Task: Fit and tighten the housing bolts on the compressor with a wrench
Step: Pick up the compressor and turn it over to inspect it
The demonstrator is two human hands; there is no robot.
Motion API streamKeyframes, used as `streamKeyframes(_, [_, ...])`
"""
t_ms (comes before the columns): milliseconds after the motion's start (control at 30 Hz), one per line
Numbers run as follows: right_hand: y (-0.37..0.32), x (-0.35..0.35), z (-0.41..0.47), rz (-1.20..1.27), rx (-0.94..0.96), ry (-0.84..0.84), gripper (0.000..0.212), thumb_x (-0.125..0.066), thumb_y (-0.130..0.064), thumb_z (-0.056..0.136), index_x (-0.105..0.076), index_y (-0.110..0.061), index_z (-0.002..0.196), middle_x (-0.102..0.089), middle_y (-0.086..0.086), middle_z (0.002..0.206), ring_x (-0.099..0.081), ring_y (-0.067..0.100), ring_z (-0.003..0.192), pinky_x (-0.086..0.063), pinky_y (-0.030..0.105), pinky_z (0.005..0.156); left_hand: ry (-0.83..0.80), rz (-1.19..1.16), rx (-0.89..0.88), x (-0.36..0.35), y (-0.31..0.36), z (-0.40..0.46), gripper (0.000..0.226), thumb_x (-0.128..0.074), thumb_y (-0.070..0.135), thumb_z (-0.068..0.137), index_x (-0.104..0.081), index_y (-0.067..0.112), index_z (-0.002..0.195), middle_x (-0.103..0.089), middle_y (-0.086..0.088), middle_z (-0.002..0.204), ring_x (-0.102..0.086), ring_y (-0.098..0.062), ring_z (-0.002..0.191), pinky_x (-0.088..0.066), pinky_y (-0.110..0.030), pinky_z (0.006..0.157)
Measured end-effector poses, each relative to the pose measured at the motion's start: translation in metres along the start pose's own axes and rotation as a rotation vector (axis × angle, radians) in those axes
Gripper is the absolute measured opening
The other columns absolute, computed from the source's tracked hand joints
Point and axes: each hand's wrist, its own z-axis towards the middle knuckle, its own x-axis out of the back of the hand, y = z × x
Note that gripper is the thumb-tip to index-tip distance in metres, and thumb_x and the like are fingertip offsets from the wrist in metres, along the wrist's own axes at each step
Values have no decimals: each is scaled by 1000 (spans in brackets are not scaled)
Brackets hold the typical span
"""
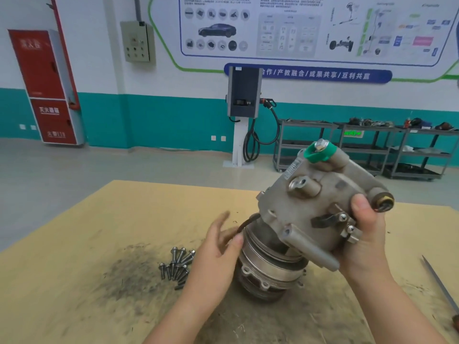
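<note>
Workshop worktop [99,219], housing not yet seated.
Right hand [365,234] grips tilted housing [318,209] for alignment over compressor body [268,271]; left hand [213,254] open beside loose bolts [177,265].

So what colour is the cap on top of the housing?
Green cap, clearest in the head view.

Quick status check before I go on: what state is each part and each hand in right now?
Housing cover: lifted, tilted, not seated on the body.
Compressor body: upright on the table, top open.
Bolts: loose in a pile, none fitted.
Right hand: grips the cover.
Left hand: open, beside the body.
</note>
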Motion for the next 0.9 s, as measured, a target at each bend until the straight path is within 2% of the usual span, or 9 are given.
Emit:
streamKeyframes(67, [-2,1,0,1,1,-10,100,-70,-41,64,-29,0,146,-33,38,143,-39,56,128,-31,74,102,79,32,-35,-2,-2,1,19,-65,15,95,-71,28,107,-74,18,100,-66,7,98,-46,-6,84])
streamKeyframes(167, [-3,-4,-5,-74,42,-37,100,-70,-41,63,-29,-3,146,-47,30,135,-52,43,118,-36,70,103,228,-7,-15,-7,-4,-1,12,-69,14,92,-73,22,85,-75,16,80,-69,2,79,-47,-7,68])
streamKeyframes(300, [3,-5,-11,-220,108,-99,93,-72,-41,59,-37,-22,143,-60,-2,119,-61,15,105,-50,49,96,337,-321,144,-14,-5,-1,18,-58,19,100,-67,9,88,-77,4,84,-73,-12,86,-53,-29,81])
streamKeyframes(467, [4,-8,-16,-327,184,-224,87,-71,-35,54,-37,-34,135,-47,12,139,-55,16,118,-52,24,91,344,-806,273,-12,3,0,8,-51,12,102,-56,6,98,-69,-12,110,-69,-17,102,-52,-28,88])
streamKeyframes(633, [-1,-9,-15,-368,144,-266,90,-69,-37,53,-32,-35,136,-47,7,138,-58,7,113,-52,18,83,241,-732,201,-10,-2,-1,7,-51,15,101,-58,15,103,-67,-4,106,-69,-11,98,-53,-22,84])
streamKeyframes(700, [-3,-11,-15,-387,124,-237,91,-72,-41,55,-31,-37,136,-53,-2,129,-62,0,105,-52,16,79,133,-627,170,-7,-7,-2,20,-51,28,100,-60,14,112,-73,2,101,-70,-2,94,-53,-16,80])
streamKeyframes(767, [-2,-14,-15,-412,109,-181,95,-76,-46,54,-30,-36,137,-57,-10,118,-64,-4,98,-52,12,76,36,-404,131,-3,-11,0,59,-55,54,85,-55,15,130,-73,8,115,-65,6,105,-47,-12,89])
streamKeyframes(833, [-2,-20,-16,-456,102,-130,98,-81,-47,53,-28,-36,135,-56,-13,115,-63,-11,93,-49,6,70,-69,-130,26,2,-13,-1,98,-55,75,68,-41,19,147,-56,11,142,-51,18,118,-37,-4,97])
streamKeyframes(900, [-4,-25,-14,-498,93,-91,101,-87,-48,52,-26,-36,132,-54,-15,117,-59,-16,92,-46,2,68,-170,40,-26,2,-15,-3,128,-63,88,56,-19,24,157,-34,13,158,-33,12,138,-29,-17,115])
